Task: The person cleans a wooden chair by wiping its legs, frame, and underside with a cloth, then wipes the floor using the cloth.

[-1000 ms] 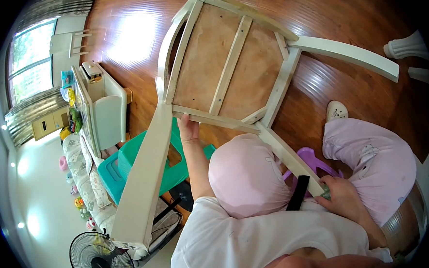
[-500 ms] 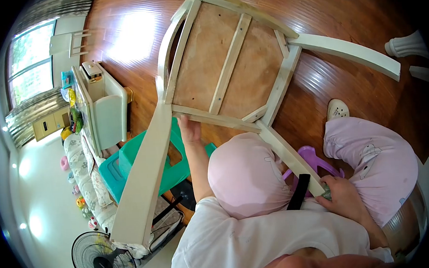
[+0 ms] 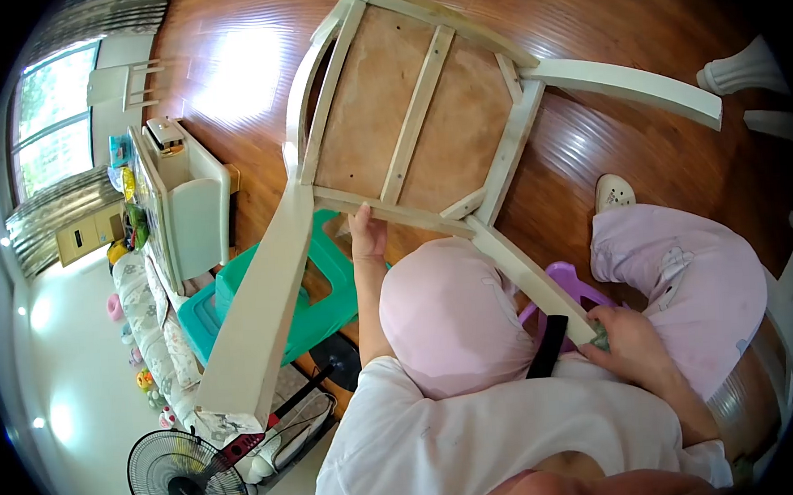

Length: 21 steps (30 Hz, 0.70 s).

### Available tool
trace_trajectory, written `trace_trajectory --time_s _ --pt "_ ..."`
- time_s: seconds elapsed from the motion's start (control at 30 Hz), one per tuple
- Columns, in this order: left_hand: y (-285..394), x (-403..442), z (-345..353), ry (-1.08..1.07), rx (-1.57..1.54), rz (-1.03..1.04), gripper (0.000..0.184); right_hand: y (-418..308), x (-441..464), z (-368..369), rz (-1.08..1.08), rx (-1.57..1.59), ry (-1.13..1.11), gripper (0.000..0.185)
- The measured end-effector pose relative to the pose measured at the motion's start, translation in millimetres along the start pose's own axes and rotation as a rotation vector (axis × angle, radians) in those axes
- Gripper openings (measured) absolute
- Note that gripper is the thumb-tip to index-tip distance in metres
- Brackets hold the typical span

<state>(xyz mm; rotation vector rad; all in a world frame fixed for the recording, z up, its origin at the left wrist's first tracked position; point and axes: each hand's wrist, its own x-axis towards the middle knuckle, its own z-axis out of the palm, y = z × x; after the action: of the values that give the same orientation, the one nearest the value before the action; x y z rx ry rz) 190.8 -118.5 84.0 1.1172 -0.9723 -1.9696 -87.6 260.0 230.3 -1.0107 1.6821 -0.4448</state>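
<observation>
A cream wooden chair (image 3: 517,271) is tipped over in front of me, with the brown underside of its seat (image 3: 385,105) facing me. My left hand (image 3: 368,234) grips the near seat rail, fingertips on its edge. At the end of the leg beside my thigh, my right hand (image 3: 627,336) is closed around a small grey-green piece (image 3: 600,336), pressed to the leg; its fingers are partly hidden. A black strap (image 3: 548,347) lies by that leg end.
Under the chair's left leg stands a green plastic stool (image 3: 332,291). A purple plastic item (image 3: 571,283) is between my legs. A black fan (image 3: 188,493) stands lower left, with a white cabinet (image 3: 200,226) further up. White furniture legs (image 3: 742,72) are at the right.
My left hand has moved to the right along the seat rail. The whole view has shifted slightly. My right hand stays at the leg end with the grey-green piece.
</observation>
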Motion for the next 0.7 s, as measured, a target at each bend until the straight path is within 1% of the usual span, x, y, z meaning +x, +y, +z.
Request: trace_trajectory --time_s 0.17,0.27,0.37,0.43,0.5,0.53,0.57,0.63,0.7 --pt "-6.4 6.9 -14.7 0.014 -0.029 -0.016 0.058 -4.4 0.4 -3.6 0.001 0.008 -0.003 0.035" --pt "-4.0 3.4 -7.1 0.007 -0.03 -0.016 0.059 -4.0 -1.5 -3.1 0.002 0.001 0.024 0.034" --pt "-4.5 2.8 -5.0 -0.012 -0.018 -0.007 0.06 -4.9 0.2 -3.5 0.031 0.027 0.009 0.037" --pt "-12.6 3.5 -19.0 -0.021 -0.02 -0.013 0.06 -6.0 0.5 -4.1 0.039 0.021 0.002 0.036" --pt "-27.4 2.8 -38.1 -0.131 -0.154 -0.141 0.06 -2.8 1.3 -2.2 0.043 0.027 -0.008 0.036" --pt "-29.4 -10.3 -26.2 -0.131 -0.154 -0.143 0.06 -1.5 1.8 -1.4 0.045 0.032 -0.017 0.036" --pt "-28.8 -32.0 2.0 -0.099 -0.104 -0.215 0.057 -1.2 1.9 -0.6 0.048 0.032 -0.016 0.036" --pt "-17.6 -42.1 35.1 -0.072 -0.061 -0.293 0.055 0.2 0.9 -1.1 0.037 0.044 -0.022 0.037" --pt "2.0 -40.3 46.7 -0.028 0.987 -0.72 0.043 -2.7 0.5 -4.9 0.038 0.025 -0.036 0.037"
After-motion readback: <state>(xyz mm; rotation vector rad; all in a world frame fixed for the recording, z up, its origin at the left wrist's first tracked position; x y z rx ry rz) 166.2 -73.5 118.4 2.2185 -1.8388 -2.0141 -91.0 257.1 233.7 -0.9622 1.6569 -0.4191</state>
